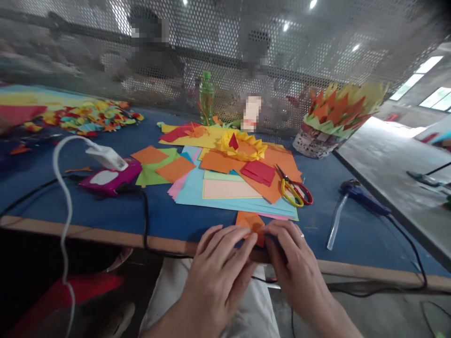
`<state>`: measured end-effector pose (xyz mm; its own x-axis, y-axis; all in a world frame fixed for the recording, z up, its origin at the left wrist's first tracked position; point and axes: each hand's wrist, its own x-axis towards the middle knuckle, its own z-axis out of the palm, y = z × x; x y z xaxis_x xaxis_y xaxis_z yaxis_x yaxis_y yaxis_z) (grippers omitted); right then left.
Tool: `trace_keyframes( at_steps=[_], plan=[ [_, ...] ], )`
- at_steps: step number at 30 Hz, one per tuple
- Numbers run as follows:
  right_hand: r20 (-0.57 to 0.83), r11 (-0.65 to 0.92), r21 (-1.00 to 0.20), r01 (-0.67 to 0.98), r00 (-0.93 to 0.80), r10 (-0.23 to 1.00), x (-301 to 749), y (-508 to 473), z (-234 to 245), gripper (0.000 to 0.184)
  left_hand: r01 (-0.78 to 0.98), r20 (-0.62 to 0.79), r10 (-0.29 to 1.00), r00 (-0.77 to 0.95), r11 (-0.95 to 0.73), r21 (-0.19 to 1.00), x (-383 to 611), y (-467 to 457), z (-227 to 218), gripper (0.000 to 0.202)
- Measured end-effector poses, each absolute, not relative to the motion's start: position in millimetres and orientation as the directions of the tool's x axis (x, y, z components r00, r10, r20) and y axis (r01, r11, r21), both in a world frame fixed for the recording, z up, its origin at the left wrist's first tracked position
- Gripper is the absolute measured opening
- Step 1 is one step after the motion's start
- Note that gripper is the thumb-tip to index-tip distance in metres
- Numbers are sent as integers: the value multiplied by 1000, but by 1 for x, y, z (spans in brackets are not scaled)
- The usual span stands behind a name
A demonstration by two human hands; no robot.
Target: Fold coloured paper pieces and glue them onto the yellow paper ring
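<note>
Closely, hands [220, 263] [299, 265] pinch orange paper [249, 219]; markings [306, 142] on basket [319, 143] blurred, unreadable.

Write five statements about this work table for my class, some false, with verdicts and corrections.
1. The left hand and right hand are both at a piece of orange paper, near the front of the blue table. True.
2. The scissors lie left of the glue gun. True.
3. The scissors have two red handles. False: one handle is yellow, the other red.
4. The right hand grips the glue gun. False: the glue gun lies on the table, right of that hand.
5. The green bottle stands upright. True.
</note>
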<state>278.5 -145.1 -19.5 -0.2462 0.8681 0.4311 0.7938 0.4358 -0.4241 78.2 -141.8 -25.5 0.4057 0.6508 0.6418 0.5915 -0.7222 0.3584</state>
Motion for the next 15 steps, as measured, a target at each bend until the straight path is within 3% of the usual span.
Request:
trace_keyframes(
  at_steps=[3,6,9,15],
  plan=[
    [444,465,-317,827,-304,843,273,-152,-25,36,653,632,659,408,-695,302,70,-126,-15,41],
    [431,534,-165,829,-427,795,268,-153,-30,52,677,491,685,538,-698,232,66,-107,-10,48],
    [458,580,-53,813,-496,738,267,-153,-33,52,626,375,659,652,-747,223,64,-99,-8,57],
    [474,630,-91,771,-523,708,274,-152,-33,37,600,326,664,673,-747,285,55,-104,-9,56]
  ],
)
